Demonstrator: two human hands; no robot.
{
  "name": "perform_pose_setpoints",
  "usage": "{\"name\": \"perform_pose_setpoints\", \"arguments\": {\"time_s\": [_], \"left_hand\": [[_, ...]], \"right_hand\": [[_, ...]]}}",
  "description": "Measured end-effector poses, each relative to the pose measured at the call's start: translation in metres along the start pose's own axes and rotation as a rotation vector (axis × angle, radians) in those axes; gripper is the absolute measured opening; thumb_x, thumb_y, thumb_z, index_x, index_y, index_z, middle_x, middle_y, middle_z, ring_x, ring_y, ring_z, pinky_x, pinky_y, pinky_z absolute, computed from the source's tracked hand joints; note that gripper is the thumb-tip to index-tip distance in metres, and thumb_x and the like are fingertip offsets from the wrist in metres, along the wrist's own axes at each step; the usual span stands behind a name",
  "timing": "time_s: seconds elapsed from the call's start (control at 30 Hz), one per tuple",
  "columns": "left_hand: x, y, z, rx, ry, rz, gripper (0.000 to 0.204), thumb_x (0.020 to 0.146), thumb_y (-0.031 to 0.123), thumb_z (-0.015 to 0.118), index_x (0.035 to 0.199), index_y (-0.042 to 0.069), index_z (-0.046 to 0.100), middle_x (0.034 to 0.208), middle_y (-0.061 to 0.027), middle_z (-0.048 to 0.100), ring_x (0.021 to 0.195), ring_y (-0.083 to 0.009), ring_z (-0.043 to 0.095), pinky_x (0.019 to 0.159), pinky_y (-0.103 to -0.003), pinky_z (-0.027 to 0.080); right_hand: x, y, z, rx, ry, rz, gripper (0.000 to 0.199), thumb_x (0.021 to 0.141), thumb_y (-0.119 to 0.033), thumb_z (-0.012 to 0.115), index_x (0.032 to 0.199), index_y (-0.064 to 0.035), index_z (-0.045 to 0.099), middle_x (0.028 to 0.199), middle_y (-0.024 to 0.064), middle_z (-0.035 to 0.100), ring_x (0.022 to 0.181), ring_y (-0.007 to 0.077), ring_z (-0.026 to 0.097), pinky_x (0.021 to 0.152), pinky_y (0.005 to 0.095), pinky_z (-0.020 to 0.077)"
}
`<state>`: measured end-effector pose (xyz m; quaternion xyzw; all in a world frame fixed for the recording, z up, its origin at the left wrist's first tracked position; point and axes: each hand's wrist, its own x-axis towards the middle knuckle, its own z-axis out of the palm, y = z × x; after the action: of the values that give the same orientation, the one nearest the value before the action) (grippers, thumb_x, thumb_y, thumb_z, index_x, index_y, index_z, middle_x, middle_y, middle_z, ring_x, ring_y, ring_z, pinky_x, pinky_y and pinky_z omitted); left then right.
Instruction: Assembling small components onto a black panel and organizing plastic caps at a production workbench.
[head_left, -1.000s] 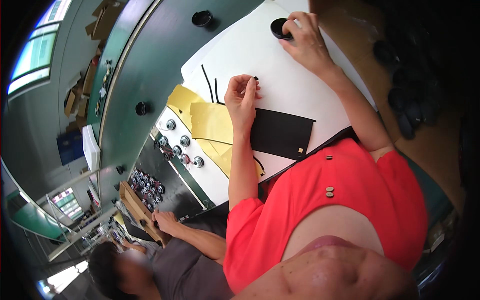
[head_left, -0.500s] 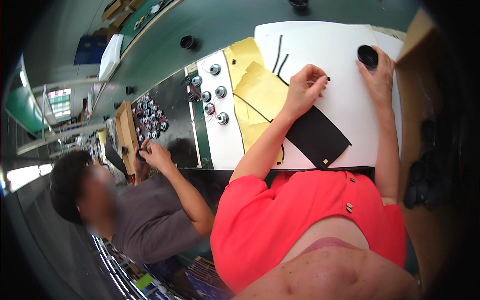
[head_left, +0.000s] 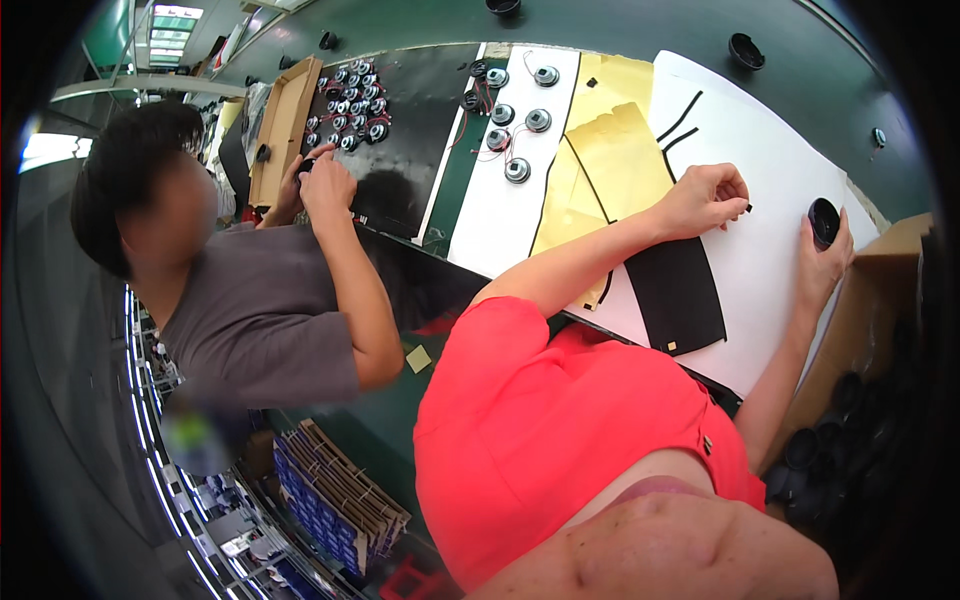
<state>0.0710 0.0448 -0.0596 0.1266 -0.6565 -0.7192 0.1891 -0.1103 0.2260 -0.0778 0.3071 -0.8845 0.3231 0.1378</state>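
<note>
While the right hand (head_left: 822, 262) grips a round black part (head_left: 823, 220), the left hand (head_left: 706, 195) pinches a small black strip (head_left: 748, 208) above the white sheet (head_left: 770, 290); its axis is unclear. The view has swung leftward since earlier.

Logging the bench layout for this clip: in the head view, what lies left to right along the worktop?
Cardboard tray of small round parts → loose round parts on white strip → yellow sheets → left hand → black round part in right hand.

Left of the grip lie yellow sheets (head_left: 620, 150), small round speakers (head_left: 517, 170) on the surface (head_left: 400, 30), and a co-worker (head_left: 250, 300) beside a cardboard tray (head_left: 283, 120).
</note>
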Motion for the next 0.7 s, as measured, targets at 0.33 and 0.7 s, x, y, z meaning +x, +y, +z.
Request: {"name": "perform_pose_setpoints", "arguments": {"time_s": [0.33, 0.7], "left_hand": [[0.0, 0.026, -0.003, 0.067, -0.027, -0.017, 0.011, 0.09, 0.007, 0.067, 0.092, -0.003, 0.063, 0.079, -0.0089, 0.07, 0.068, -0.0123, 0.068, 0.056, -0.026, 0.057], [0.01, 0.044, -0.006, 0.38, -0.09, -0.025, 0.009, 0.095, 0.008, 0.066, 0.095, -0.001, 0.065, 0.084, -0.0065, 0.072, 0.076, -0.0114, 0.069, 0.064, -0.026, 0.057]], "right_hand": [[0.002, 0.004, 0.001, 0.018, -0.031, 0.054, 0.062, 0.092, -0.039, 0.074, 0.143, -0.0083, 0.055, 0.135, 0.0172, 0.056, 0.131, 0.0344, 0.046, 0.109, 0.0458, 0.0424], [-0.003, 0.008, 0.004, -0.036, 0.018, 0.102, 0.064, 0.089, -0.037, 0.077, 0.142, -0.0094, 0.054, 0.136, 0.0178, 0.053, 0.13, 0.0347, 0.045, 0.111, 0.0468, 0.038]]}}
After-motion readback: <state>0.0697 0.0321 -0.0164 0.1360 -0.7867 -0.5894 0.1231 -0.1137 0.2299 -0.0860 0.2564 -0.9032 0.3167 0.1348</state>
